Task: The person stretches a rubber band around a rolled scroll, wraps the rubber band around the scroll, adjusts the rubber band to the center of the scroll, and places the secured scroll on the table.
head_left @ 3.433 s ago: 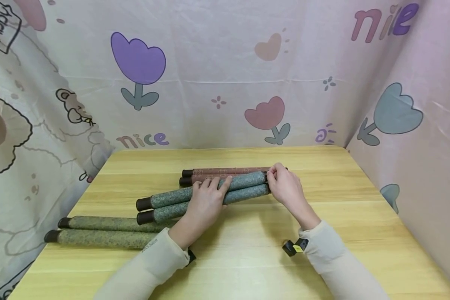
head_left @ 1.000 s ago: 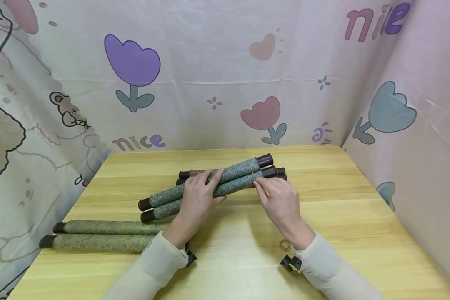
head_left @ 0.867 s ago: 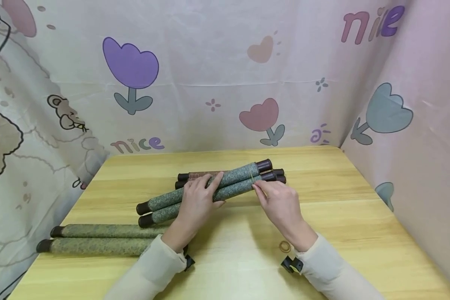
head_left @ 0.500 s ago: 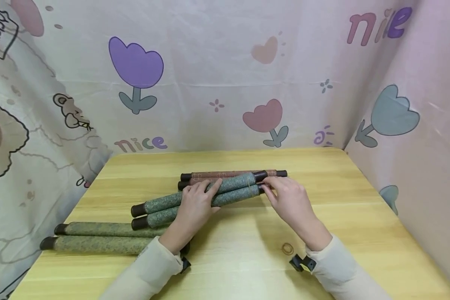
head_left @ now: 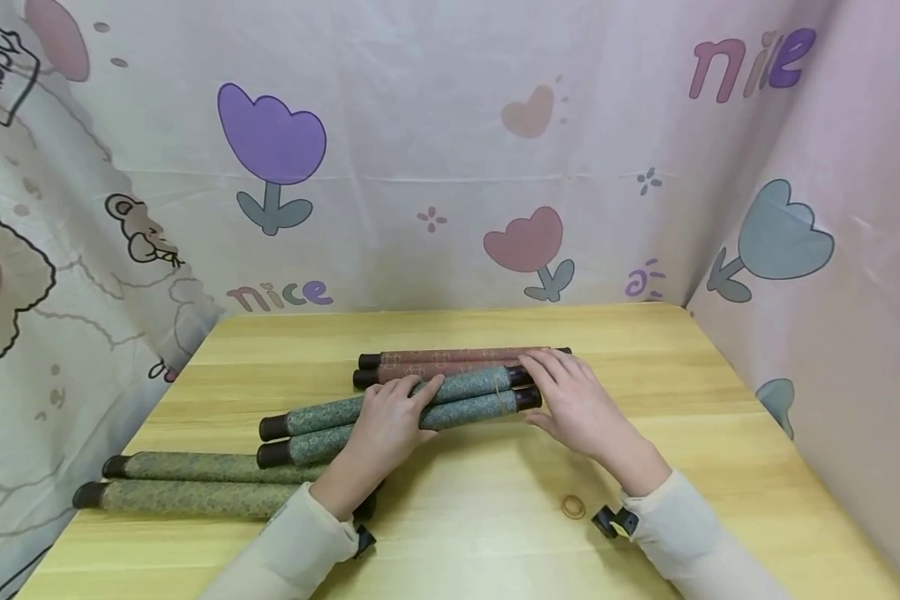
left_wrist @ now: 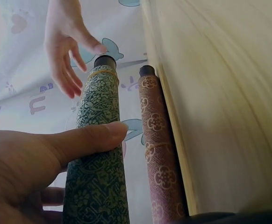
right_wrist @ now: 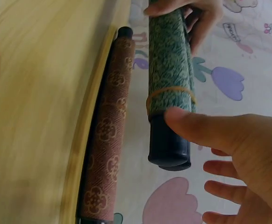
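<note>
A pair of teal patterned scrolls with dark end knobs lies side by side, held above the table. My left hand grips them around the middle, its thumb across the near roll in the left wrist view. A thin rubber band circles both rolls near their right end. My right hand is at that end with fingers loosely extended, its thumb by the dark knob in the right wrist view; I cannot tell whether it touches. Behind lies a red flower-patterned scroll pair.
An olive-green scroll pair lies on the left of the wooden table, partly under my left forearm. Loose rubber bands lie near my right wrist. A printed cloth surrounds the table's back and sides.
My right fingers pinched the rubber band a second ago; they have let go and spread by the knobs. The teal scrolls' right end has come down. My left hand keeps its grip.
</note>
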`<state>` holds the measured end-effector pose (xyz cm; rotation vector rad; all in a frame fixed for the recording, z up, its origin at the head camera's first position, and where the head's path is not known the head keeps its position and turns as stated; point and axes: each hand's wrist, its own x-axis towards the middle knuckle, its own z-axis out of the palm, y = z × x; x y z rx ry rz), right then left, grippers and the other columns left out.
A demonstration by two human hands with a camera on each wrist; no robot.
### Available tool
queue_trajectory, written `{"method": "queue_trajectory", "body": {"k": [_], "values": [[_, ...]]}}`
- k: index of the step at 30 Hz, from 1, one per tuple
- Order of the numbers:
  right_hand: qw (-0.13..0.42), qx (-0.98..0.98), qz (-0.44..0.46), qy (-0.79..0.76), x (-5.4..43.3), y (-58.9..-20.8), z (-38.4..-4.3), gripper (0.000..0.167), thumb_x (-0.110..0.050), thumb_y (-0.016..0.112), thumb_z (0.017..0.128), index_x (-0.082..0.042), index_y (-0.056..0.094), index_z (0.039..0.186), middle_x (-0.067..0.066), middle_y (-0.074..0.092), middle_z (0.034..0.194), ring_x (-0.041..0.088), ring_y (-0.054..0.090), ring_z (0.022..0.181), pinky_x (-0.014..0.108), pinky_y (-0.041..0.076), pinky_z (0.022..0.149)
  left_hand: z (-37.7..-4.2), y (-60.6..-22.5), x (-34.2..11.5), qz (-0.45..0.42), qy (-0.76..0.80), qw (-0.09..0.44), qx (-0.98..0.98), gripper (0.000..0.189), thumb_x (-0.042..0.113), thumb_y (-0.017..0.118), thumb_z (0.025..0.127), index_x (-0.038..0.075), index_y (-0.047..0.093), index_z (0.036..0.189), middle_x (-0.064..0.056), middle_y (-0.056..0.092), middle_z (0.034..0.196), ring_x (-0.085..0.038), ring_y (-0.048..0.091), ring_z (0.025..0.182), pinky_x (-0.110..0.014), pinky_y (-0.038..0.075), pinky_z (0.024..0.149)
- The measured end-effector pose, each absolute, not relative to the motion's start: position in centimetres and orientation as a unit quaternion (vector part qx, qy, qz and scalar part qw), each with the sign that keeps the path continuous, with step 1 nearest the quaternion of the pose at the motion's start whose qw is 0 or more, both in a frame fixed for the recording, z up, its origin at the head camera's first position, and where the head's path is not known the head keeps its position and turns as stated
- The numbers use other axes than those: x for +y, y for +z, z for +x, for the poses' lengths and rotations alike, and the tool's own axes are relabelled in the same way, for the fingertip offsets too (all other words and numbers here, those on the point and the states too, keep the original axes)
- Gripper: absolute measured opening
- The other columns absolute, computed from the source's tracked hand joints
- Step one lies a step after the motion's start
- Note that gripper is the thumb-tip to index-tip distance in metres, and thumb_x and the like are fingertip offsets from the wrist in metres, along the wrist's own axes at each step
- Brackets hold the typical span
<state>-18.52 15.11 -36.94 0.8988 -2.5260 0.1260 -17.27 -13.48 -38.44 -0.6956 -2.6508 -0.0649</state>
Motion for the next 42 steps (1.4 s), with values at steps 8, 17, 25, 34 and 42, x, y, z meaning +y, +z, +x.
{"method": "queue_trajectory", "body": {"k": [8,17,25,34,42], "values": [[0.187,-0.915,0.357,0.012,15.0,-37.5,-18.8,0.086,-0.040,0.084,0.074,0.000,0.047,0.141,0.014,0.055,0.132,0.034,0.049,0.123,0.058,0.032,0.107,-17.0,-38.2,-13.1,-0.271,-0.041,0.169,-0.947,0.083,0.046,0.085,0.070,0.022,0.054,0.143,-0.013,0.060,0.125,-0.035,0.060,0.108,-0.055,0.048,0.087],[0.165,-0.904,0.395,0.004,14.4,-39.1,-18.7,0.090,-0.048,0.083,0.072,0.002,0.048,0.138,0.015,0.057,0.124,0.032,0.054,0.115,0.053,0.039,0.103,-17.0,-38.5,-12.2,-0.301,-0.052,0.125,-0.944,0.082,0.047,0.085,0.070,0.020,0.055,0.141,-0.011,0.062,0.123,-0.033,0.061,0.109,-0.055,0.048,0.090],[0.120,-0.909,0.396,0.058,14.6,-39.3,-18.7,0.083,-0.041,0.082,0.075,0.002,0.046,0.136,0.013,0.056,0.122,0.028,0.056,0.109,0.046,0.044,0.100,-17.6,-38.1,-12.0,-0.325,-0.053,0.083,-0.940,0.083,0.050,0.084,0.072,0.019,0.053,0.143,-0.010,0.061,0.127,-0.032,0.061,0.110,-0.054,0.047,0.090],[0.127,-0.897,0.407,0.116,15.4,-37.9,-18.9,0.072,-0.036,0.080,0.075,-0.001,0.052,0.131,0.008,0.058,0.119,0.022,0.055,0.106,0.042,0.043,0.094,-17.9,-36.7,-12.6,-0.358,-0.042,0.060,-0.931,0.087,0.056,0.076,0.078,0.019,0.042,0.150,-0.011,0.057,0.130,-0.032,0.058,0.115,-0.053,0.047,0.092],[0.146,-0.892,0.408,0.129,16.2,-37.9,-18.9,0.075,-0.035,0.083,0.073,0.002,0.053,0.130,0.010,0.058,0.121,0.026,0.055,0.111,0.046,0.043,0.097,-18.1,-36.4,-14.2,-0.349,-0.031,0.026,-0.936,0.095,0.058,0.073,0.080,0.020,0.030,0.155,-0.011,0.053,0.137,-0.035,0.055,0.119,-0.057,0.043,0.097]]}}
